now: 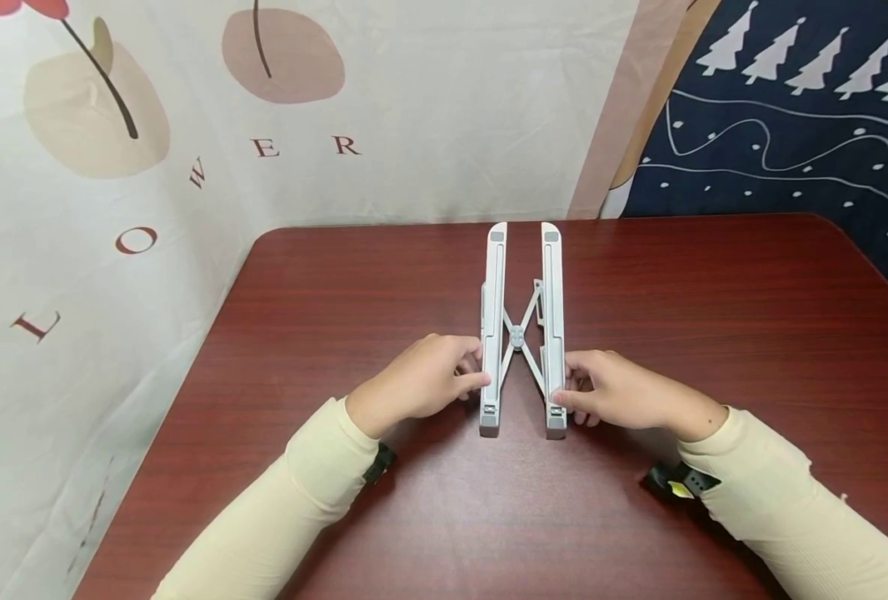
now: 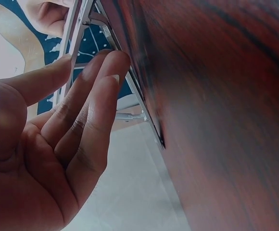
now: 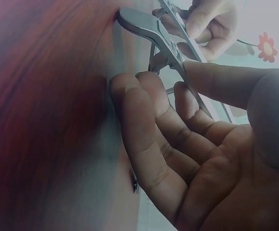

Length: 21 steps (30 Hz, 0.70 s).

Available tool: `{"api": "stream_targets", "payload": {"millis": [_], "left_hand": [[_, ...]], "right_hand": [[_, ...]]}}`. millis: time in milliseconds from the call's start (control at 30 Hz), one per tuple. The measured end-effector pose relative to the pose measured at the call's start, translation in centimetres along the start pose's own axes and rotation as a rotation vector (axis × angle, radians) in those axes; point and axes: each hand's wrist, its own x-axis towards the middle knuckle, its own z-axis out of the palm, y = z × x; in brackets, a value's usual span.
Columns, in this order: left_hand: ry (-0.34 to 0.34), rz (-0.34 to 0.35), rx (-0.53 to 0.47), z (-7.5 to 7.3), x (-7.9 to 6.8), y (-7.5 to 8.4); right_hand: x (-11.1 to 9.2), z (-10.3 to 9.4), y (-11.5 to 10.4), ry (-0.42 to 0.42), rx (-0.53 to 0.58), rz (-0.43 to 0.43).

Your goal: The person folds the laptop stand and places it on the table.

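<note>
Tabletop (image 1: pixel 714 333) spreads widely either side of the folding laptop stand (image 1: pixel 516 337), which points toward the back edge (image 1: pixel 384 226); left hand (image 1: pixel 429 377) and right hand (image 1: pixel 627 390), both half curled, pinch its silvery, X-braced rails (image 1: pixel 554 317).

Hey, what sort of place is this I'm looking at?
Most likely a makeshift indoor workspace, perhaps in a home: a reddish-brown table, a pale creased backdrop with printed letters, and a dark blue backdrop patterned with white trees.
</note>
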Motion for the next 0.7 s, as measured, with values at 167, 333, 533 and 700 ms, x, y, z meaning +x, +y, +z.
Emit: {"api": "stream_targets", "payload": {"millis": [167,333,533,700], "left_hand": [[0.0,0.004,-0.009,0.01,0.02,0.19],[0.001,0.004,-0.003,0.08,0.04,0.28],[-0.009,-0.007,-0.011,0.2,-0.04,0.48],[-0.013,0.003,-0.02,0.31,-0.08,0.64]], "right_hand": [[-0.02,0.05,0.01,0.001,-0.005,-0.002],[-0.01,0.08,-0.03,-0.001,-0.012,0.0],[0.02,0.2,-0.11,-0.001,-0.013,-0.006],[0.04,0.36,-0.05,-0.003,-0.01,-0.014]]}}
